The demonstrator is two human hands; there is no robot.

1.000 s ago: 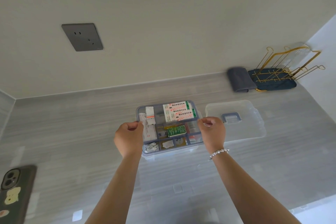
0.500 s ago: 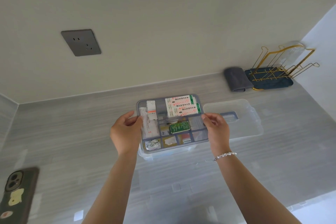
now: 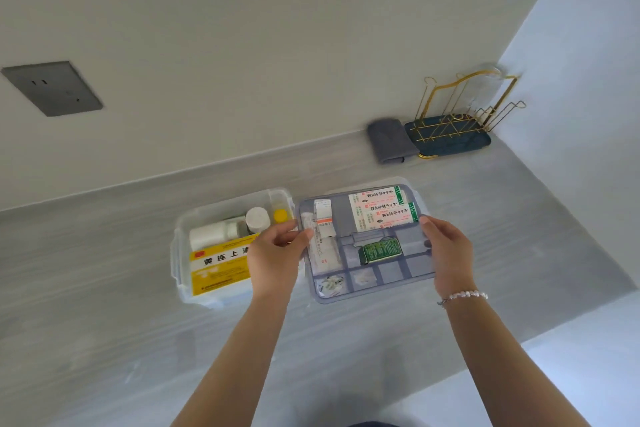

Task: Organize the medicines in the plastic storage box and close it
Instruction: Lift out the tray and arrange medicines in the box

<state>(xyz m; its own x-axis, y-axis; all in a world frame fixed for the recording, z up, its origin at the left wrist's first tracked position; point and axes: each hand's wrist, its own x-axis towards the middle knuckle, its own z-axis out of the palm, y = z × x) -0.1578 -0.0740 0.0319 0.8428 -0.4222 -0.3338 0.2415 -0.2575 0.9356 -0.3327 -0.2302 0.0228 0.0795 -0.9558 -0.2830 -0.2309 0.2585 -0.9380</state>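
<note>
Medicines are sitting in two places on the grey counter: a clear plastic storage box (image 3: 221, 246) at left holding one yellow carton (image 3: 221, 265), two white bottles (image 3: 258, 220) and a yellow-capped item, and a divided tray (image 3: 367, 243) being held just right of it. Left hand (image 3: 277, 253) and right hand (image 3: 446, 250) are pinching the tray's opposite edges, over what looks like the lid. Judging by this, the tray is being shifted, and reseating it calls for level lowering.
</note>
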